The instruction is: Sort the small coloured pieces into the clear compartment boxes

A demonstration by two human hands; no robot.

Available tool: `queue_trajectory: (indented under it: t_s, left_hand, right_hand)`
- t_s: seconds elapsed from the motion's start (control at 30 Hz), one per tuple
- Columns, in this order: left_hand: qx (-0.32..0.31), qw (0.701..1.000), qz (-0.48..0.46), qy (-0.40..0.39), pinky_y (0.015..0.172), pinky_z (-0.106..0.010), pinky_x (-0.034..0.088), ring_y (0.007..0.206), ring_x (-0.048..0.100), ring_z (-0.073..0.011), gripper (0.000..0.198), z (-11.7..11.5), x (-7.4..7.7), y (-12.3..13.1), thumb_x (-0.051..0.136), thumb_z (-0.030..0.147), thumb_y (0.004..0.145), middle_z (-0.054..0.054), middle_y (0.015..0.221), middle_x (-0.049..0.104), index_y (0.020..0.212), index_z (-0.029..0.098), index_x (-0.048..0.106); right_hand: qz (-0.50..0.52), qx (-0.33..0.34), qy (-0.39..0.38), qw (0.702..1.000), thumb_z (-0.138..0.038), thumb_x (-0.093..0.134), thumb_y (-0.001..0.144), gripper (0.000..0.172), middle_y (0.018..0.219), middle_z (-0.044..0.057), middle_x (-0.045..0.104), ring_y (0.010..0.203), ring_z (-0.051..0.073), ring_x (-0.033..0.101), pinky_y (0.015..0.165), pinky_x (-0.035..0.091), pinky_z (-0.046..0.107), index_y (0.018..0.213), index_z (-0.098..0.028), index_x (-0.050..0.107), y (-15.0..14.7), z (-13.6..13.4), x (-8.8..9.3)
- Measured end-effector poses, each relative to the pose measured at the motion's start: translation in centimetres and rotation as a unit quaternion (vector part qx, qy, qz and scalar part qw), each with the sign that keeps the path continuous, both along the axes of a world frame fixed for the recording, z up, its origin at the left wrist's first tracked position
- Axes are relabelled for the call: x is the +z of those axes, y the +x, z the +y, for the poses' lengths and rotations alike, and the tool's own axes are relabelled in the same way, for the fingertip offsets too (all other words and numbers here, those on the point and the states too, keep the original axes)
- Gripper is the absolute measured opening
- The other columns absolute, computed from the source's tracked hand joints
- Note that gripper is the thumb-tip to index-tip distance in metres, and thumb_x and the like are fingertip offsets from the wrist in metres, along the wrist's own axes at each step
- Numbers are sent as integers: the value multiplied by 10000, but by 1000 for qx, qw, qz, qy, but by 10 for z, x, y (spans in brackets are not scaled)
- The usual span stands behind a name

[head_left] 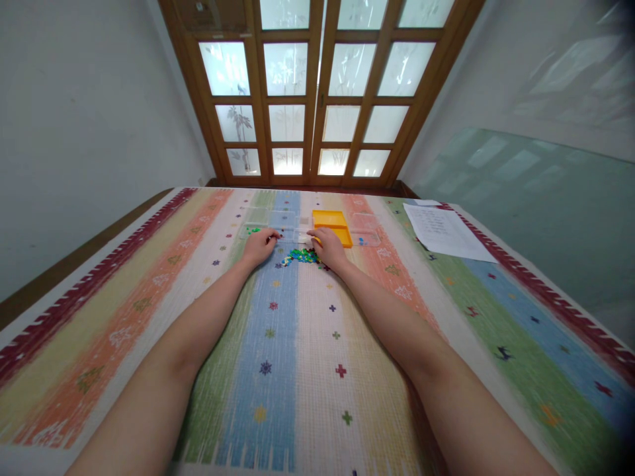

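A small heap of mixed green, blue, white and yellow pieces (302, 256) lies on the striped tablecloth, too small to tell their kind. My left hand (260, 247) is at the near edge of a clear plastic box (270, 215), its fingers pinched together; anything between them is too small to make out. Some green pieces (253, 231) are in that box. Just right of the heap, my right hand (328, 247) has thumb and fingers drawn together over the near side of the boxes. It partly covers an open yellow box (331, 218). What its fingertips hold cannot be made out.
A second clear box (370, 233) with a few blue pieces (362, 240) stands right of the yellow one. White paper sheets (444, 228) with writing lie farther right on the tablecloth (317, 396). Beyond the table are wooden glass-paned doors (312, 99).
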State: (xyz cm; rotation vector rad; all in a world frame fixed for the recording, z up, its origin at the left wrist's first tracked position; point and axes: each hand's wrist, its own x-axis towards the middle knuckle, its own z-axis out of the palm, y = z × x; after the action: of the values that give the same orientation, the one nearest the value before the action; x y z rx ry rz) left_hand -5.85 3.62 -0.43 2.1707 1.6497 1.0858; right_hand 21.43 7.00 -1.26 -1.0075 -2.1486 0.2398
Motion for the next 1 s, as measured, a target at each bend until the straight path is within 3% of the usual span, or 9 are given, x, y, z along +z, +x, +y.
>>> queue_trajectory:
  t_s: [0.2, 0.3, 0.43, 0.73, 0.9, 1.0]
  left_hand:
    - [-119, 991, 43, -42, 807, -336, 500, 807, 636, -201, 207, -1, -3, 2, 584, 256, 894, -42, 960, 754, 974, 217, 771]
    - [-193, 977, 25, -83, 786, -314, 503, 813, 634, -189, 186, -1, -1, 0, 612, 289, 882, -39, 922, 736, 944, 210, 769]
    - [-245, 963, -3, -114, 770, -306, 507, 796, 628, -175, 194, 0, 3, -4, 660, 322, 856, -49, 928, 728, 953, 204, 779]
    - [-267, 956, 6, -124, 888, -356, 526, 891, 642, -216, 173, -4, 17, -1, 750, 352, 814, -64, 937, 733, 921, 232, 813]
    - [-271, 956, 7, -114, 937, -371, 517, 952, 658, -226, 168, -2, 12, -1, 715, 355, 855, -75, 959, 737, 914, 225, 804]
    - [-245, 963, 1, -115, 864, -349, 524, 872, 646, -207, 194, 0, 5, -2, 712, 368, 854, -67, 940, 731, 936, 214, 795]
  right_hand:
    - [-8, 6, 3, 1000, -171, 577, 969, 183, 1064, 114, 714, 1036, 271, 616, 935, 469, 390, 1031, -194, 748, -2, -5, 2]
    - [-8, 5, -3, 1000, -172, 584, 971, 169, 1052, 105, 715, 1024, 262, 618, 924, 464, 378, 1010, -204, 745, -3, -7, 3]
    - [-8, 3, -2, 1000, -169, 592, 968, 157, 1036, 100, 717, 1001, 256, 620, 910, 462, 369, 994, -204, 742, -3, -8, 4]
    - [-16, 5, -5, 1000, -165, 589, 965, 164, 1032, 97, 722, 1000, 256, 617, 916, 455, 372, 983, -208, 746, -4, -11, 7]
    - [-25, 15, 4, 1000, -164, 588, 967, 168, 1032, 100, 726, 994, 259, 617, 920, 451, 379, 995, -202, 749, -4, -13, 8]
    - [-43, 19, 8, 999, -178, 588, 975, 172, 1038, 103, 724, 1002, 264, 609, 923, 440, 389, 1011, -210, 753, -5, -14, 9]
